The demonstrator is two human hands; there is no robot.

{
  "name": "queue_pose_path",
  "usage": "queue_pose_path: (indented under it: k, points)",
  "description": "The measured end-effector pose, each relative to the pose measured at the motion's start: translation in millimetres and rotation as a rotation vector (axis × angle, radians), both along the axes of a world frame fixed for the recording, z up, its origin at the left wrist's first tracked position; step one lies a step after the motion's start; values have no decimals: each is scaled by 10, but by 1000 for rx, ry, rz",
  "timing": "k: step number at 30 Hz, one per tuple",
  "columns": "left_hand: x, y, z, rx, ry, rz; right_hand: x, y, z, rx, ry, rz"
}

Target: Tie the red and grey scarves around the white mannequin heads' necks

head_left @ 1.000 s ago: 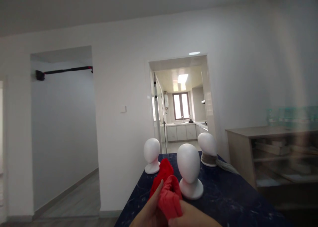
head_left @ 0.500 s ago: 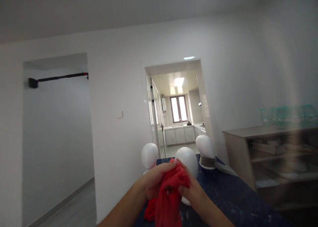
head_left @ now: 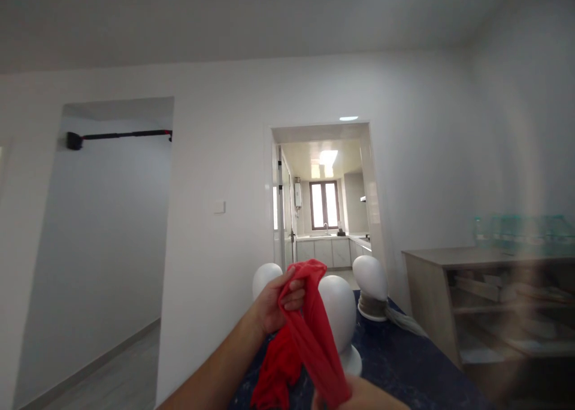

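A long red scarf is stretched between my two hands in front of a white mannequin head. My left hand is closed around its upper part, with a fold sticking up above the fingers. Low at the bottom edge, my right hand grips the scarf further down; its fingers are partly hidden. More red fabric hangs in a bunch below my left hand, against the dark blue marbled table.
Behind my left hand stands a second white mannequin head. A third white head, at the back right, has a grey-brown scarf wound round its neck. To the right is a wooden shelf unit with green-tinted bottles on top.
My right hand has moved down from beside my left hand, drawing the scarf out between them. My left hand still grips the scarf. The view has shifted slightly.
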State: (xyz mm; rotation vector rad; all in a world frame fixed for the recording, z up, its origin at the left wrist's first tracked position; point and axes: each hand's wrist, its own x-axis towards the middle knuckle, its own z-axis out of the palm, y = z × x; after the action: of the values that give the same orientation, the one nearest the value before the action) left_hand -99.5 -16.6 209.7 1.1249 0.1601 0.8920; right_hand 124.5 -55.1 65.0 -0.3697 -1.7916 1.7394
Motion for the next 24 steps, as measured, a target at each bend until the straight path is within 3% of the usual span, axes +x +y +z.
queue_pose_path:
  k: [4, 8, 11, 13, 17, 21, 24]
  points:
    - [-343, 154, -103, 52, -10, 82, 856, 336, 239, -168, -126, -56]
    - [-511, 273, -218, 160, 150, 230, 1618, 654, 609, -99, -258, -149]
    - [-482, 395, -272, 235, 368, 269, 1934, 846, 806, -73, -253, -190]
    - [-429, 537, -302, 264, 447, 382, 2035, 982, 882, -83, -239, -202]
    - [-313, 938, -305, 231, 372, 730, 2050, 1306, 1005, -105, -131, -240]
    - [-195, 1333, -198, 138, 360, 818, 1900, 1652, 1132, -45, 46, -399]
    - [-138, 1585, -116, 64, 380, 893, 1764, 1911, 1168, 15, 60, -571]
